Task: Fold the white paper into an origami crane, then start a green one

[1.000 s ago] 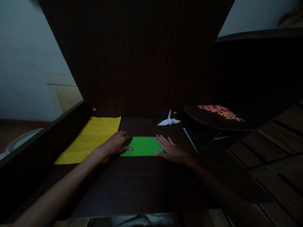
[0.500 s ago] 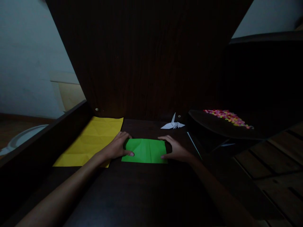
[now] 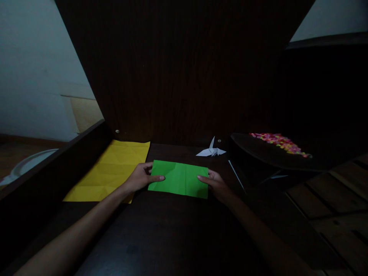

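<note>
A dimly lit view looks down at a dark brown wooden table (image 3: 161, 234) backed by a tall dark wooden panel (image 3: 178, 73). Near the middle of the table is a bright green rectangular sheet of paper (image 3: 179, 178), folded to a long strip with faint creases, held by its two short ends.

The left hand (image 3: 141, 177) grips the left end of the green sheet, thumb lying on top and pointing toward the sheet's middle, the other fingers curled around the edge and mostly hidden behind it. The right hand (image 3: 216, 184) grips the right end in the same way, thumb on top of the paper, fingers tucked beneath. Both hands are pinching the paper. The sheet's far edge looks slightly raised from the table, though the poor light makes this hard to judge. Both bare forearms reach in from the bottom of the view.

Just left of the green sheet, partly under the left wrist, a larger creased yellow square sheet of paper (image 3: 113, 168) lies flat on the table, running up to the back panel. Behind the green sheet and to its right, close to the panel, stands a small white folded paper crane (image 3: 211, 151). Further right of the green sheet, a dark shallow tray (image 3: 267, 155) carries a heap of small multicoloured pieces (image 3: 277, 140), too small to identify. A thin pale strip (image 3: 236, 174) lies between the green sheet and the tray.
</note>
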Demonstrator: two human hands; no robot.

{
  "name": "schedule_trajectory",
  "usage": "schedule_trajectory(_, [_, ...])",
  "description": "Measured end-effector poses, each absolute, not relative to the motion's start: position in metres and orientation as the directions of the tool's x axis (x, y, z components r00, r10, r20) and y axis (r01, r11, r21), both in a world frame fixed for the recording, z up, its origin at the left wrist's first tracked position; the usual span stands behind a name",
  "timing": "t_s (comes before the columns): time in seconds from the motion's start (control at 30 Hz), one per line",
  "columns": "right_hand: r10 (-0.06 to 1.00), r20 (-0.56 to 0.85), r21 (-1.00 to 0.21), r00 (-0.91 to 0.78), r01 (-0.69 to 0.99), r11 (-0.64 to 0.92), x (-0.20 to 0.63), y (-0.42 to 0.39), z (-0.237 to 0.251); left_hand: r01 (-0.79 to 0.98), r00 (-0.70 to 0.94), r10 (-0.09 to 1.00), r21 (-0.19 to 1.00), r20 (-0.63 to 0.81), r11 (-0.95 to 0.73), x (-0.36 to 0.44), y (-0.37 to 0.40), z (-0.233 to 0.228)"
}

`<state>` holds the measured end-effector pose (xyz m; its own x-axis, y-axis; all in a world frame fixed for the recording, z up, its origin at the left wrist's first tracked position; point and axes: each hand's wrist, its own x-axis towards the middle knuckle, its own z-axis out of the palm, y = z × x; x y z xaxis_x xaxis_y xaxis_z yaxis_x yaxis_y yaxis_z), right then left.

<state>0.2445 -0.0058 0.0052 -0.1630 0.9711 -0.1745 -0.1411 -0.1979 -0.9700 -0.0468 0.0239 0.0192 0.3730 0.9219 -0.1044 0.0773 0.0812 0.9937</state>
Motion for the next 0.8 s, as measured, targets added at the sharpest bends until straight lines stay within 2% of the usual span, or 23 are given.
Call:
schedule_trajectory(0.17, [0.963,-0.170,-0.971,-0.207,-0.129,-0.199,0.243,-0.008,0.005,0.019,0.356,0.922,0.988,-0.148,0.152,-0.044,0.019,0.023])
schedule_trajectory(0.57, [0.973,-0.130,-0.991,-0.192,0.019,-0.129,0.254,-0.002,0.002,0.053,0.470,0.868,0.987,-0.160,0.153,-0.045,0.022,0.020])
schedule_trajectory(0.8, [0.972,-0.126,-0.991,-0.199,0.080,-0.112,0.256,-0.002,0.002,0.082,0.449,0.876,0.985,-0.173,0.153,-0.045,0.021,0.023])
